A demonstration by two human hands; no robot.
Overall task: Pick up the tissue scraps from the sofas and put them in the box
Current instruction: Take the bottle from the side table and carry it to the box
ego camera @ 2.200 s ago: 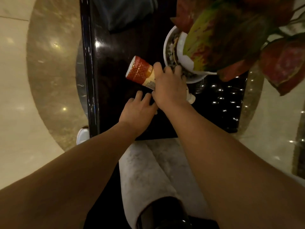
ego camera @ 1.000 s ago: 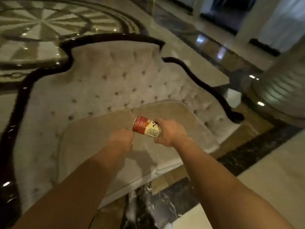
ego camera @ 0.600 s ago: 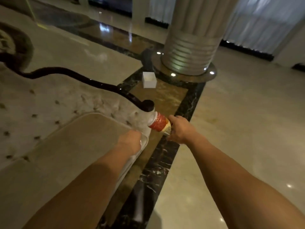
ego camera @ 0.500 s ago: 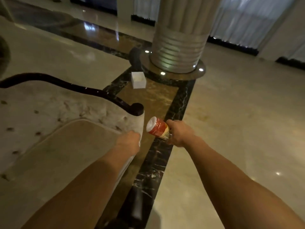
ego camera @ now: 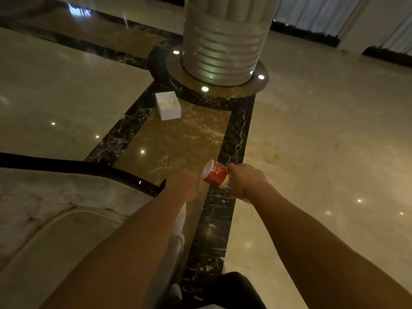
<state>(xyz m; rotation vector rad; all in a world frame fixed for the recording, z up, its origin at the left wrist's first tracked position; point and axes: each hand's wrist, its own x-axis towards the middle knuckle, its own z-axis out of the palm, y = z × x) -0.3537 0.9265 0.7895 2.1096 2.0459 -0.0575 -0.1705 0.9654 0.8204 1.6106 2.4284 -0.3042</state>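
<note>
Right hand [ego camera: 246, 182] fingers wrapped round red cup [ego camera: 215, 177], left hand [ego camera: 184, 186] fisted, contents not visible; white box [ego camera: 168, 105] sits on floor by column [ego camera: 223, 39], so carry cup level and tip directly over it.

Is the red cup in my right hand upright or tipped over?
Tipped. The red cup lies nearly sideways in the right hand, its white end pointing left toward the left hand.

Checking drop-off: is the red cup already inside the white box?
No, the red cup is gripped in the right hand, apart from the white box on the floor.
</note>
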